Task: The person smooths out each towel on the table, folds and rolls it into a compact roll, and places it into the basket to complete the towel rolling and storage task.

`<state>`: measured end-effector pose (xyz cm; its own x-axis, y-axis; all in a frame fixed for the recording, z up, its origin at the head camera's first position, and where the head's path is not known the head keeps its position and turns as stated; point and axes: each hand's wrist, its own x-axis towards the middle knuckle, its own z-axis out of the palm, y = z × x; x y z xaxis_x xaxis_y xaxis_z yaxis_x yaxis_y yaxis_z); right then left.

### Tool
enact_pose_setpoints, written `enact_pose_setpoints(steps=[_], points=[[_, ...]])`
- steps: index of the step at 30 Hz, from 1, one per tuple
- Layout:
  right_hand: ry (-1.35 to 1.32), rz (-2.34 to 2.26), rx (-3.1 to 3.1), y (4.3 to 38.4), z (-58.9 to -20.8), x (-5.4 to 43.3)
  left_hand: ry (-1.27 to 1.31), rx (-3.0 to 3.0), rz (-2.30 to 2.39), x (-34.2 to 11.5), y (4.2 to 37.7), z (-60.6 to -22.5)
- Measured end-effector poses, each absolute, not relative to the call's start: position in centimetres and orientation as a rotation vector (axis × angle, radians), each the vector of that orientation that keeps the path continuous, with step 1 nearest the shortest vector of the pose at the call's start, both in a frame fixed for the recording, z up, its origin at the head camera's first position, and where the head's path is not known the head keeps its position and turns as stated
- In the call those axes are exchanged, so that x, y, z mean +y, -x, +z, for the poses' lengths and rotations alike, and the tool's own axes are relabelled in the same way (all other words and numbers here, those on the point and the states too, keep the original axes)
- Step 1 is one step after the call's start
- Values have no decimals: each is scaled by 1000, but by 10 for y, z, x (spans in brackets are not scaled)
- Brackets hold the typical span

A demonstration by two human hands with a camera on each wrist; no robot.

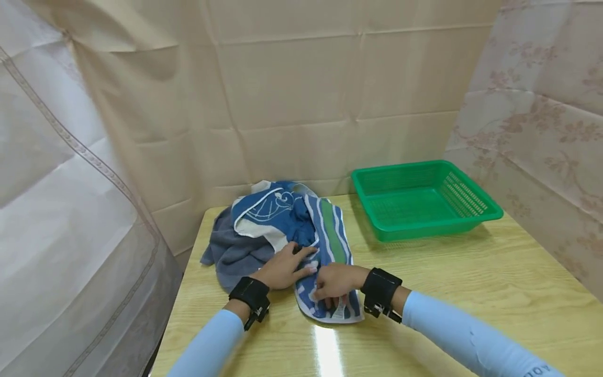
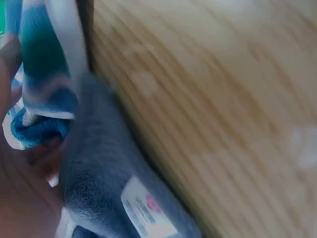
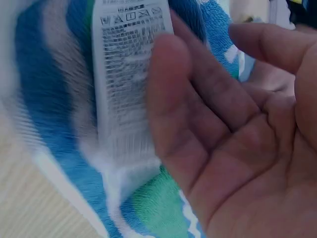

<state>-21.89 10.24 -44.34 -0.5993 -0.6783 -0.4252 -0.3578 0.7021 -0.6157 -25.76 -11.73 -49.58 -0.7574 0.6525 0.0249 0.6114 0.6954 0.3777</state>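
Observation:
A striped towel in blue, white and green lies lengthwise on the table, its rounded near end toward me. My left hand rests at its left edge with fingers extended over the cloth. Over the near end is my right hand. The right wrist view shows its fingers loosely bent beside a white care label, thumb held apart. Left of the striped towel are a crumpled blue towel with a white line drawing and a grey towel. In the left wrist view, the grey cloth bears a white tag.
A green plastic basket with slotted sides stands at the back right of the wooden table. Beige cloth hangs behind the table, and patterned cloth hangs on the right. Pale sheeting bulges along the left side.

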Motion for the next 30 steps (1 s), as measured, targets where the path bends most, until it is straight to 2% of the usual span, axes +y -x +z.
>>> enact_pose_setpoints(steps=[9, 14, 17, 21, 25, 30], points=[[694, -387, 2120, 201, -443, 133, -792, 2984, 435, -129, 265, -501], [792, -255, 2389, 217, -435, 154, -688, 3080, 357, -132, 267, -499], [812, -215, 2708, 234, -434, 147, -620, 3154, 326, -131, 267, -499], [701, -209, 2967, 257, -448, 128, -592, 3258, 244, -128, 269, -502], [713, -173, 2895, 266, -458, 124, -635, 3353, 173, -125, 268, -501], [885, -224, 2583, 261, -448, 138, -613, 3433, 103, -128, 270, -498]])
